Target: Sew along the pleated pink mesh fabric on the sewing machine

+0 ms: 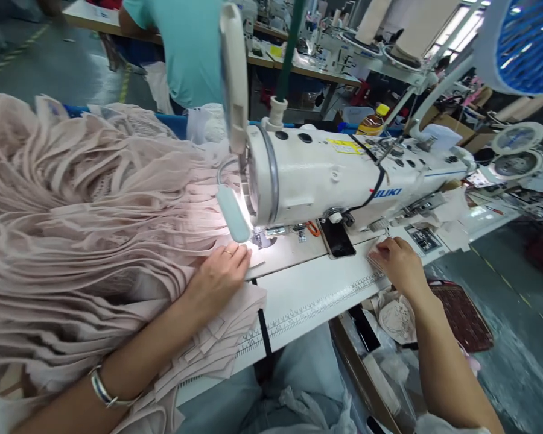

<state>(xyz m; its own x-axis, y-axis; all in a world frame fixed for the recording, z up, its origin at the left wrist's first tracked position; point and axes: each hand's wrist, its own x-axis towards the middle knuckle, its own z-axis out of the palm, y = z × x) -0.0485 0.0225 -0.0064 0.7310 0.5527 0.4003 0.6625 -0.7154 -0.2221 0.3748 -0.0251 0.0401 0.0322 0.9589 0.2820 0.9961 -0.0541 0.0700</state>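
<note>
My left hand [218, 276] lies flat on the edge of a big heap of pale pink pleated fabric [81, 229], its fingertips close to the needle area [265, 240] of a white Juki sewing machine [326, 175]. A ring and a silver bracelet [102, 389] are on that arm. My right hand [400, 262] rests at the right end of the white table [308, 289], its fingers on a small pale fabric piece [376, 260] by the printed ruler. Whether it grips the piece is unclear.
A black phone [338, 238] lies under the machine arm. The lamp [233, 212] lights the needle plate. A drawer [380, 337] with scraps hangs open at my right. A person in a teal shirt [190, 48] stands behind the fabric. More sewing stations fill the back.
</note>
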